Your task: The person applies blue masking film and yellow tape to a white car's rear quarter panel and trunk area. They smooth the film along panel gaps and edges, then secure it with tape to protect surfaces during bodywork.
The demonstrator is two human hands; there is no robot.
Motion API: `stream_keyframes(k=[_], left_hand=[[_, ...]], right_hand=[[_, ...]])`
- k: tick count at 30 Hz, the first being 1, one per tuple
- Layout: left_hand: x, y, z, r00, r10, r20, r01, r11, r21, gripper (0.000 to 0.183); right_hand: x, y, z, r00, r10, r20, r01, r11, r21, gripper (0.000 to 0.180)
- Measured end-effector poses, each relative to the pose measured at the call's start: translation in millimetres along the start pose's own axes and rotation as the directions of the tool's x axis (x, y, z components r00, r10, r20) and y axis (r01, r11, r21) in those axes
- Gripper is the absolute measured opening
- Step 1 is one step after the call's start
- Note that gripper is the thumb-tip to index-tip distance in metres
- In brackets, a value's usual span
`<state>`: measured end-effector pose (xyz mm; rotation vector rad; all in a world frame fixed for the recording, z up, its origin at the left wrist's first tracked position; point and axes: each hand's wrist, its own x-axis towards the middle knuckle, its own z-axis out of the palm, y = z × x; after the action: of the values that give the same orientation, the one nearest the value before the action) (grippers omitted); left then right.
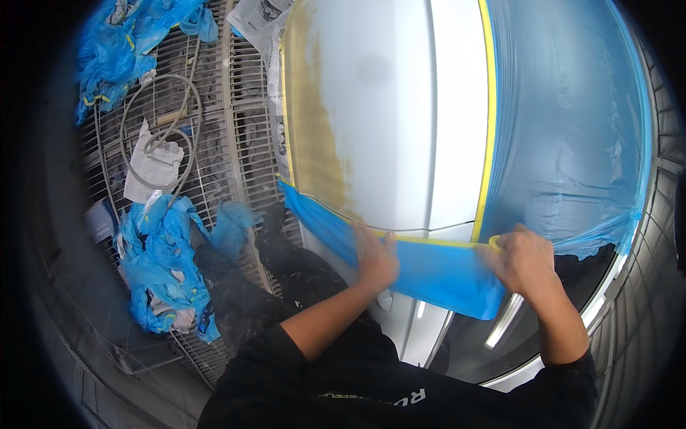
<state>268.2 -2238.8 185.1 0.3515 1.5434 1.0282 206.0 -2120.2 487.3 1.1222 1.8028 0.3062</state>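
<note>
A white car body panel (375, 118) with a yellowish-brown patch (316, 107) lies before me. Yellow masking tape (429, 241) with a strip of blue masking film (445, 279) runs along the panel's near edge, below a dark gap. My left hand (375, 257) lies flat with fingers apart on the tape and film, left of the middle. My right hand (517, 260) grips a roll of yellow masking tape (496, 244) at the strip's right end. Another yellow tape line (489, 107) borders a large sheet of blue film (568, 123) on the right.
Crumpled blue film (161, 257) and paper (155, 166) lie on the metal floor grating (214, 134) at the left, with a looped grey hose (124, 131). More crumpled film (118, 53) is at the upper left. Printed masking paper (257, 24) borders the panel. Dark car glass (471, 343) shows at the lower right.
</note>
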Motion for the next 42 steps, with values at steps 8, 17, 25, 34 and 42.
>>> stream_keyframes(k=[8, 17, 25, 34, 42], left_hand=[[-17, 43, 8, 0.997, -0.052, -0.048, 0.055, 0.996, 0.077, 0.087], [-22, 66, 8, 0.993, -0.118, -0.021, 0.12, 0.986, 0.117, 0.092], [-51, 105, 24, 0.997, -0.036, 0.07, 0.031, 0.997, 0.064, 0.087], [-77, 104, 6, 0.901, 0.396, 0.178, -0.434, 0.822, 0.369, 0.084], [-36, 94, -13, 0.58, 0.664, 0.472, -0.813, 0.439, 0.382, 0.084]], right_hand=[[24, 7, 3, 0.999, 0.042, -0.003, -0.042, 0.999, -0.031, 0.051], [38, 8, 7, 0.996, -0.012, 0.083, 0.02, 0.995, -0.098, 0.055], [46, 9, 33, 0.997, -0.075, -0.035, 0.07, 0.99, -0.125, 0.044], [61, 7, 48, 0.997, -0.072, -0.04, 0.068, 0.992, -0.105, 0.041], [57, 9, 41, 0.992, -0.117, 0.04, 0.12, 0.989, -0.091, 0.043]])
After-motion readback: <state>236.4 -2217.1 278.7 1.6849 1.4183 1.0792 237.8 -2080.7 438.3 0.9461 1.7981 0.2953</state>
